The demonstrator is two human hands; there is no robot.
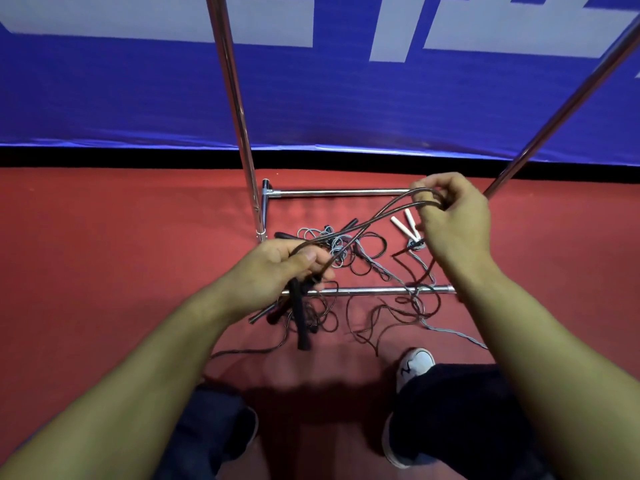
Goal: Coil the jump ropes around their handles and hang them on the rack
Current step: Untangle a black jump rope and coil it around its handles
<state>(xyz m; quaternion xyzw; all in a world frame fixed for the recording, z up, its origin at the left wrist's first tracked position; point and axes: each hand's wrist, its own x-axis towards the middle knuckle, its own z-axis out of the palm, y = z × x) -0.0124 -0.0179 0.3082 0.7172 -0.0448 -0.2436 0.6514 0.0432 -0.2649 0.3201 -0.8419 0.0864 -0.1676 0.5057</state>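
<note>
My left hand grips the black handles of a dark brown jump rope, which hang down from my fist. Loops of that rope stretch up and right to my right hand, whose fingers are curled round the loop ends. Below on the red floor lies a tangle of several ropes, some dark, some grey braided. A pair of white handles lies beside my right hand. The chrome rack stands over the pile, its base bars framing it.
A blue banner with white lettering runs behind the rack. A second slanted chrome pole rises at the right. My shoes and dark trousers are at the bottom, close to loose rope on the red floor.
</note>
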